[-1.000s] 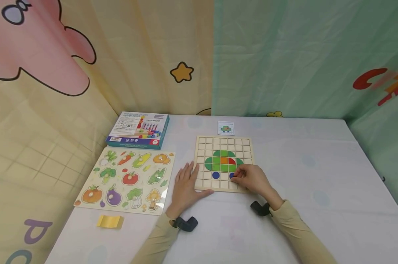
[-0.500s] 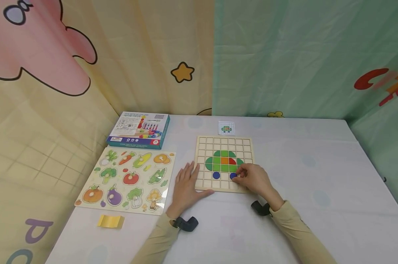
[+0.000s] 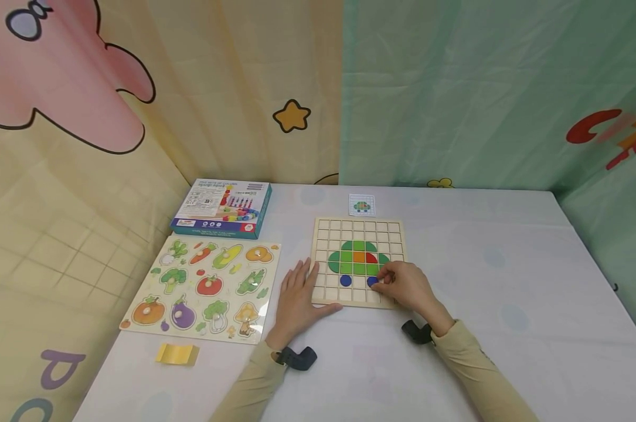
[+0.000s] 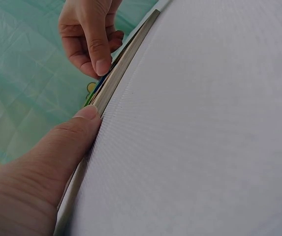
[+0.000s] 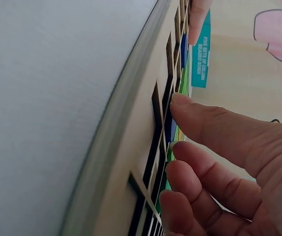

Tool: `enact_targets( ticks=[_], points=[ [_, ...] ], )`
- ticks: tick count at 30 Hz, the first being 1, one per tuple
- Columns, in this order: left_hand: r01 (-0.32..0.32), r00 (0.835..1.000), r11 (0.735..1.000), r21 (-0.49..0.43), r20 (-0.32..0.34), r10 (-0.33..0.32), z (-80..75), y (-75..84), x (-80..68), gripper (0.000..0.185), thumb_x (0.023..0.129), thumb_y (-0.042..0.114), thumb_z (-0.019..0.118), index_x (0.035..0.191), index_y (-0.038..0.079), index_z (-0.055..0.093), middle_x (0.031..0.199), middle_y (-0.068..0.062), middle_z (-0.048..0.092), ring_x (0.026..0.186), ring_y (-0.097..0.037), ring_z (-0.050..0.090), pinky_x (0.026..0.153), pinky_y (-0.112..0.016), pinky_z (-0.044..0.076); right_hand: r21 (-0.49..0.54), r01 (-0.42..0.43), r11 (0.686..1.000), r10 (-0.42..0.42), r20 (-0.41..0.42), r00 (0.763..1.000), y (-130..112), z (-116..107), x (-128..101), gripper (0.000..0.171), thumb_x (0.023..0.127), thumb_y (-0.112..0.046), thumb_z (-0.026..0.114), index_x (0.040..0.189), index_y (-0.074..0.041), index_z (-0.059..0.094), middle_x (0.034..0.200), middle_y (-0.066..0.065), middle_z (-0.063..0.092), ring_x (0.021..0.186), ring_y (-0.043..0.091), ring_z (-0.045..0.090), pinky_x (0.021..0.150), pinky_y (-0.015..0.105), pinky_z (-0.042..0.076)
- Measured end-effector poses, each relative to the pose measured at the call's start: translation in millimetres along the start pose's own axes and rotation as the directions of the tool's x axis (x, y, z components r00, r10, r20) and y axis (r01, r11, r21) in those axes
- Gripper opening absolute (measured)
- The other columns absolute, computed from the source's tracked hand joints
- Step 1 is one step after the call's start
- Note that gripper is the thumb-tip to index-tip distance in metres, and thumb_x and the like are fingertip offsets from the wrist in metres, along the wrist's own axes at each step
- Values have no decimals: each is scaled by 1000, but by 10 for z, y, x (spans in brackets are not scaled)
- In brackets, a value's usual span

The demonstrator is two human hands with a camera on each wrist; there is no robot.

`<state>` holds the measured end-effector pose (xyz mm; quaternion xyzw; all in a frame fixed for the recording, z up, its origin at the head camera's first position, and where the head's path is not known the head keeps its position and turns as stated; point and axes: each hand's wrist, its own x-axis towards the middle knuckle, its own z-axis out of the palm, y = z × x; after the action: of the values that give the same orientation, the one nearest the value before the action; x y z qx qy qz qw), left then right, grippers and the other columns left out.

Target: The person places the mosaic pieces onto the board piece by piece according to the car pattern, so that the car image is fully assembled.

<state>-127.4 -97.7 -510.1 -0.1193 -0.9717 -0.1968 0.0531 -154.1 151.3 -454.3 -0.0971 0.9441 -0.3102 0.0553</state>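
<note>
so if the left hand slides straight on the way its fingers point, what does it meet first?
Likely the left blue disc on the grid board. The left hand already rests on the board's edge; depth is unclear.

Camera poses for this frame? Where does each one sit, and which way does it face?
Head: high, facing forward and down at the grid board; both sleeves, left hand, right hand show.
Left wrist: low by the board's edge; left thumb near, right fingers beyond.
Right wrist: low, grazing across the grid; right fingers close.
Shared: board and right hand appear in all three.

"FIVE SETS OF COLUMN" on box (image 5: 200, 54)
</note>
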Motion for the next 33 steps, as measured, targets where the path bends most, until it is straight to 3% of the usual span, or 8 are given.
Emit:
enact_targets(
  ticks=[24, 33],
  points=[
    [3, 1000, 1000, 0, 6, -3, -24, 13, -9, 105, 67, 76, 57, 147, 14, 27, 153, -8, 21, 142, -24, 12, 115, -43, 9, -15, 2, 1000, -1, 24, 1000, 12, 7, 24, 20, 73, -26, 79, 80, -11, 68, 64, -3, 52, 57, 13, 44, 51, 25, 34],
    [5, 1000, 1000, 4, 8, -5, -10, 2, -3, 106, 67, 77, 56, 147, 14, 26, 153, -8, 21, 142, -24, 12, 115, -43, 9, -26, 67, 997, -67, -5, 998, 113, -25, -73, 19, 76, -30, 75, 83, -13, 68, 64, -6, 52, 58, 11, 45, 52, 24, 36]
  ],
)
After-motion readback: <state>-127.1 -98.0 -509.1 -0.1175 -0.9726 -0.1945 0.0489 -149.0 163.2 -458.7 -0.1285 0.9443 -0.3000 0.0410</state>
